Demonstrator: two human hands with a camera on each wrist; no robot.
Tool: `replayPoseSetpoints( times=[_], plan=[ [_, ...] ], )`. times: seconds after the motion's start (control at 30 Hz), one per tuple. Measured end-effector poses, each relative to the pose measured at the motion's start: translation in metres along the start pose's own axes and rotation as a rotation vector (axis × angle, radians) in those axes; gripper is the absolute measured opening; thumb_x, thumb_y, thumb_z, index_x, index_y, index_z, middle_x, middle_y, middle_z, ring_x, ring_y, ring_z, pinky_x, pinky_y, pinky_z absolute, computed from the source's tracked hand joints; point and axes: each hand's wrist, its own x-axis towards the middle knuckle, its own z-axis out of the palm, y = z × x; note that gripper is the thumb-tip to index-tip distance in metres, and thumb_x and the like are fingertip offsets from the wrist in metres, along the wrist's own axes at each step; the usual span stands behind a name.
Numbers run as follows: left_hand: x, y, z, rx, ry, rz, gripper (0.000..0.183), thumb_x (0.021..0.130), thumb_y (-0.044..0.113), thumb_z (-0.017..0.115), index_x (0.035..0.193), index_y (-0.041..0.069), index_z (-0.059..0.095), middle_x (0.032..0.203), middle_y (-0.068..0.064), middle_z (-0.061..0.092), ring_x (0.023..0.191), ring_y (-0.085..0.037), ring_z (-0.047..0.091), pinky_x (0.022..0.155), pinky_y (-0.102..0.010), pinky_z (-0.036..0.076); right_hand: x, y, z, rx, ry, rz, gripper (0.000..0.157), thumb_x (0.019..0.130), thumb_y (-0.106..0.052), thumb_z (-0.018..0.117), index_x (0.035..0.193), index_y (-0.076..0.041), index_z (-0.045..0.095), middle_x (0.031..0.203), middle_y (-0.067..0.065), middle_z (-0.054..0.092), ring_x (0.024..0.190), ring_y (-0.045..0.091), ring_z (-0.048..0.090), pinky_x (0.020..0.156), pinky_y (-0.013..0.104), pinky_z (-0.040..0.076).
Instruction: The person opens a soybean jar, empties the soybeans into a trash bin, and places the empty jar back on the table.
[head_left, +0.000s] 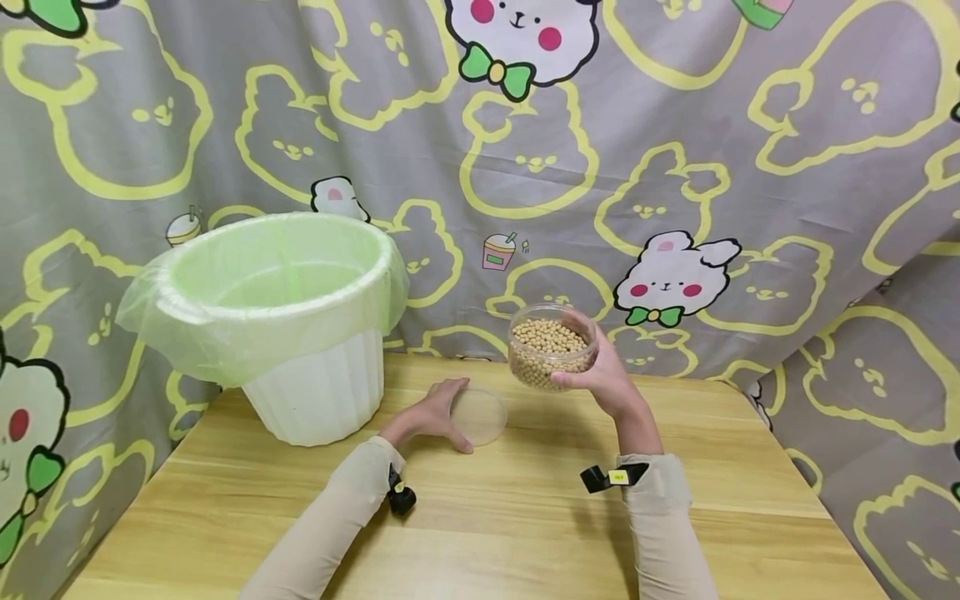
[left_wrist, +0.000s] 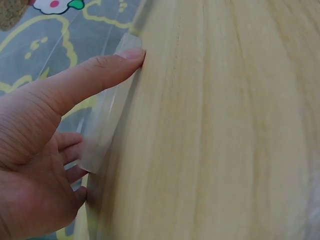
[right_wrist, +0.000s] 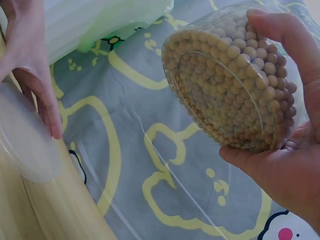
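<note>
My right hand (head_left: 606,379) grips a clear round jar (head_left: 534,377) from its right side, thumb and fingers spread around the wall. The jar is raised above the table, and its uncovered mouth faces up. Small tan balls that look like soybeans (head_left: 551,336) fill much of it; in the right wrist view they show through the jar's bottom (right_wrist: 215,95). Low over the table, my left hand (head_left: 433,414) holds a thin translucent round lid (head_left: 483,417) by its edge. In the left wrist view, the thumb lies at one end of the lid's rim (left_wrist: 107,120) and fingers at the other.
A white ribbed bin (head_left: 322,392) lined with a pale green bag (head_left: 277,354) stands at the table's back left, close to the left hand. A grey curtain (head_left: 420,167) with cartoon bears hangs right behind the wooden table (head_left: 487,525).
</note>
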Motion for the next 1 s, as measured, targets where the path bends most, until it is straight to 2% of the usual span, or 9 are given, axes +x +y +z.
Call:
replayPoseSetpoints(
  times=[0.13,0.43,0.53,0.63,0.73,0.8,0.87,0.93,1.0],
  plan=[
    [0.000,0.002,-0.001,0.008,-0.002,0.004,0.127,0.060,0.027,0.100,0.161,0.005,0.025,0.162,-0.018,0.032,0.149,-0.038,0.026,0.121,-0.056,0.029,0.001,-0.001,-0.001,0.004,0.001,-0.006,0.104,0.070,0.012,0.078,0.159,-0.008,0.028,0.160,0.021,0.028,0.132,0.025,0.041,0.096,0.019,0.052],
    [-0.001,0.004,0.000,-0.042,0.007,0.000,0.128,0.061,0.027,0.099,0.161,0.004,0.023,0.163,-0.019,0.031,0.149,-0.040,0.027,0.121,-0.058,0.029,0.000,-0.001,-0.001,0.009,-0.001,-0.014,0.103,0.071,0.012,0.078,0.158,-0.007,0.028,0.160,0.024,0.026,0.132,0.025,0.041,0.097,0.018,0.052],
    [-0.001,0.007,0.000,-0.129,0.075,0.021,0.122,0.069,0.031,0.095,0.162,0.004,0.021,0.165,-0.020,0.026,0.151,-0.042,0.027,0.121,-0.060,0.027,-0.001,0.000,-0.002,0.005,-0.002,-0.010,0.103,0.071,0.012,0.079,0.158,-0.007,0.028,0.160,0.023,0.027,0.132,0.025,0.042,0.097,0.019,0.052],
    [-0.002,0.020,-0.006,-0.197,0.225,0.047,0.109,0.079,0.036,0.088,0.162,0.008,0.023,0.167,-0.017,0.025,0.153,-0.041,0.026,0.122,-0.061,0.024,-0.003,0.001,-0.002,0.007,-0.004,-0.002,0.103,0.071,0.011,0.079,0.158,-0.007,0.027,0.160,0.022,0.027,0.130,0.025,0.042,0.096,0.019,0.052],
    [-0.008,0.044,-0.022,-0.184,0.439,0.130,0.089,0.087,0.034,0.081,0.158,0.008,0.035,0.164,-0.015,0.035,0.151,-0.038,0.032,0.122,-0.059,0.027,-0.004,0.001,-0.002,0.008,-0.004,0.001,0.103,0.071,0.010,0.080,0.158,-0.006,0.027,0.160,0.023,0.027,0.130,0.025,0.043,0.095,0.019,0.052],
    [-0.015,0.065,-0.035,-0.151,0.594,0.224,0.073,0.091,0.026,0.078,0.152,0.006,0.044,0.157,-0.017,0.045,0.146,-0.037,0.041,0.120,-0.056,0.033,-0.005,0.001,-0.002,0.006,-0.001,-0.005,0.103,0.071,0.009,0.081,0.158,-0.006,0.028,0.160,0.023,0.027,0.130,0.025,0.043,0.096,0.019,0.052],
    [-0.025,0.086,-0.049,-0.093,0.765,0.352,0.059,0.092,0.018,0.075,0.145,0.003,0.053,0.149,-0.018,0.053,0.140,-0.035,0.050,0.117,-0.052,0.040,-0.005,0.002,-0.003,0.008,0.000,-0.010,0.103,0.071,0.009,0.081,0.158,-0.006,0.028,0.160,0.023,0.027,0.130,0.024,0.042,0.096,0.019,0.052],
    [-0.036,0.103,-0.062,-0.013,0.950,0.483,0.047,0.092,0.011,0.073,0.137,0.001,0.060,0.141,-0.018,0.059,0.133,-0.033,0.056,0.110,-0.046,0.049,-0.005,0.003,-0.003,0.010,-0.001,-0.015,0.103,0.072,0.009,0.081,0.158,-0.006,0.028,0.160,0.023,0.027,0.130,0.023,0.043,0.096,0.018,0.052],
    [-0.048,0.116,-0.075,0.091,1.148,0.606,0.039,0.091,0.006,0.070,0.129,0.000,0.065,0.133,-0.019,0.064,0.126,-0.033,0.061,0.109,-0.045,0.049,-0.005,0.003,-0.005,0.009,-0.002,-0.016,0.102,0.072,0.008,0.080,0.158,-0.007,0.028,0.160,0.022,0.027,0.130,0.023,0.043,0.096,0.018,0.052]
  ],
)
